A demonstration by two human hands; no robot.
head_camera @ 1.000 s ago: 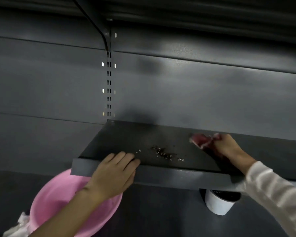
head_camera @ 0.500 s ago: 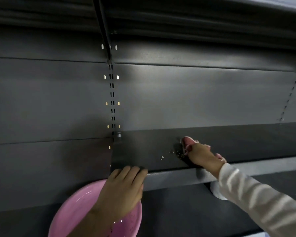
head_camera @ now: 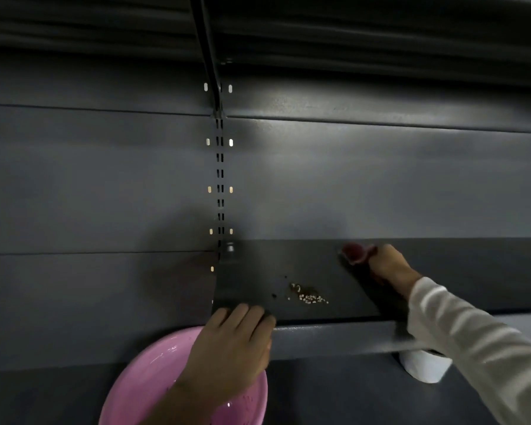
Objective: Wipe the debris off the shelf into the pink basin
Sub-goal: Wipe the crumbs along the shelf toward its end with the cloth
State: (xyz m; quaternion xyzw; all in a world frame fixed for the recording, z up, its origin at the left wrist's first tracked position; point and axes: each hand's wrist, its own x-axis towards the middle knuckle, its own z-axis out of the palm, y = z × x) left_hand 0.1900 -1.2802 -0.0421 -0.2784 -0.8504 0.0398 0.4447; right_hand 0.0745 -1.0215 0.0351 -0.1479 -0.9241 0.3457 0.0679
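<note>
left hand (head_camera: 232,348) draped over the front lip of the shelf (head_camera: 442,271) at its left corner, fingers (head_camera: 239,314) curled onto the top surface, palm against the front edge; gripping the lip, nothing else in it. right hand (head_camera: 390,265) on the shelf top, toward the back wall, closed around a reddish-pink cloth (head_camera: 354,253); cloth bunched, sticking out left of the knuckles, pressed to the surface. white sleeve (head_camera: 478,357) runs from that wrist down over the shelf's front edge.

debris (head_camera: 308,294): small heap of pale and brownish grains on the shelf top, between the two hands, nearer the front edge than the back. a few stray dark specks just left of the heap. cloth sits up and to the right of the heap, apart from it, not touching.

pink basin (head_camera: 147,381) below the shelf's left corner, under the left hand and forearm, which cover part of it. rim shows on the left; some pale flecks on the inner wall. whether anything supports it from beneath, cannot tell.

white cup (head_camera: 423,368) under the shelf, below the right forearm, top hidden by the shelf edge.

slotted upright (head_camera: 219,179) climbs the dark back panel from the shelf's left rear corner.
</note>
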